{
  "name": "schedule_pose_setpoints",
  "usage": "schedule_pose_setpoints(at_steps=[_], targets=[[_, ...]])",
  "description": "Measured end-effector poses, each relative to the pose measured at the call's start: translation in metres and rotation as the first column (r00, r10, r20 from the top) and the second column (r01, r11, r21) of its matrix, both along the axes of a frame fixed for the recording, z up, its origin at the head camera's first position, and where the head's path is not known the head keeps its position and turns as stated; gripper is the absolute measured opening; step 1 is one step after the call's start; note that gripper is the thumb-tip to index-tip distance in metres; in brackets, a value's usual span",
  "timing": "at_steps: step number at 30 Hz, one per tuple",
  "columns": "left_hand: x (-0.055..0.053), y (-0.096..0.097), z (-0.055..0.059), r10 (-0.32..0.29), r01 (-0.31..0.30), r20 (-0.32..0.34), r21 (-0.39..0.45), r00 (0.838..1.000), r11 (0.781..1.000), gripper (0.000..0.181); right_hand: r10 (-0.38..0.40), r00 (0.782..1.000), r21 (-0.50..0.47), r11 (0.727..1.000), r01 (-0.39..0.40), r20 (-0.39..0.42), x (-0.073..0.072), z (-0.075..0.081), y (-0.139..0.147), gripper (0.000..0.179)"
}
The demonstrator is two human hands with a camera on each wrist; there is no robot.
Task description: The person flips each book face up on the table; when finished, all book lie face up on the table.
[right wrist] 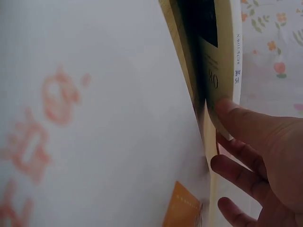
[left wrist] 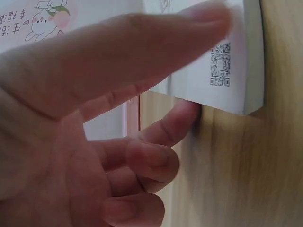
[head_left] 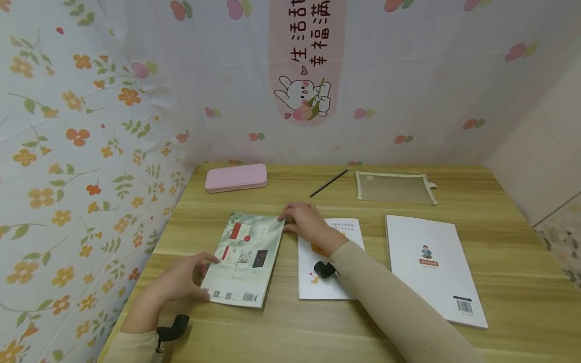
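Note:
A pale green book (head_left: pixel 242 259) lies at a slant on the left of the table, its printed back cover facing up. At its lower left side is my left hand (head_left: pixel 181 277), thumb at the bottom corner and fingers at the left edge. A QR code on the cover shows beside the left thumb (left wrist: pixel 142 52) in the left wrist view. My right hand (head_left: pixel 308 222) pinches the book's upper right corner. In the right wrist view the right thumb (right wrist: pixel 246 120) presses on the book's edge (right wrist: pixel 222 80), and the lower fingers are spread apart from it.
Beneath my right forearm lies a white booklet (head_left: pixel 313 287), partly covered. Another white book (head_left: pixel 426 282) is to its right. Along the back are a pink case (head_left: pixel 236 178), a black pencil (head_left: pixel 330 182) and a mesh zip pouch (head_left: pixel 395 188). Floral cloth (head_left: pixel 91 151) hangs at the left.

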State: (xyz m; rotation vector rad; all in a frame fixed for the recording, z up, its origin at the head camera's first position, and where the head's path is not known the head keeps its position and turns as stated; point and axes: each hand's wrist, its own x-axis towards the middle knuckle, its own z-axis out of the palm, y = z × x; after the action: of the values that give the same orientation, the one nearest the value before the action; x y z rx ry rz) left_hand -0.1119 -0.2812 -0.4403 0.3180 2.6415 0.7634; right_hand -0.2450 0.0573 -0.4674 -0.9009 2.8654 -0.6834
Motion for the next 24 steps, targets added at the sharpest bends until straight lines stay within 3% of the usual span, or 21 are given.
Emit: schedule_pose_setpoints(at_steps=[3,6,11,15,18,24], targets=[[-0.001,0.0,0.003,-0.045,0.045,0.02,-0.015,0.999,0.999,0.09,-0.007,1.0,-0.009,1.0,0.007,0.019,0.0,0.0,0.002,0.027],[0.0,0.001,0.006,-0.052,0.053,0.023,-0.026,0.998,0.998,0.09,-0.011,0.999,-0.026,1.0,0.012,0.038,0.0,0.001,0.004,0.026],[0.003,0.0,0.014,-0.033,0.034,-0.031,0.004,0.999,0.999,0.067,-0.015,0.997,-0.064,0.998,0.02,0.082,-0.002,0.004,0.006,0.023],[0.004,-0.012,0.02,0.007,-0.005,-0.02,0.094,1.0,0.996,0.047,-0.006,0.997,-0.095,0.995,0.014,0.08,-0.004,0.007,0.006,0.023],[0.005,-0.022,0.025,0.056,-0.053,-0.02,0.105,0.998,0.993,0.033,-0.013,0.996,-0.142,0.989,0.026,0.094,-0.004,0.006,0.007,0.022],[0.007,-0.031,0.037,0.085,-0.079,-0.171,0.045,0.982,0.996,0.021,-0.05,0.989,-0.253,0.964,0.084,0.136,-0.003,0.009,0.007,0.021]])
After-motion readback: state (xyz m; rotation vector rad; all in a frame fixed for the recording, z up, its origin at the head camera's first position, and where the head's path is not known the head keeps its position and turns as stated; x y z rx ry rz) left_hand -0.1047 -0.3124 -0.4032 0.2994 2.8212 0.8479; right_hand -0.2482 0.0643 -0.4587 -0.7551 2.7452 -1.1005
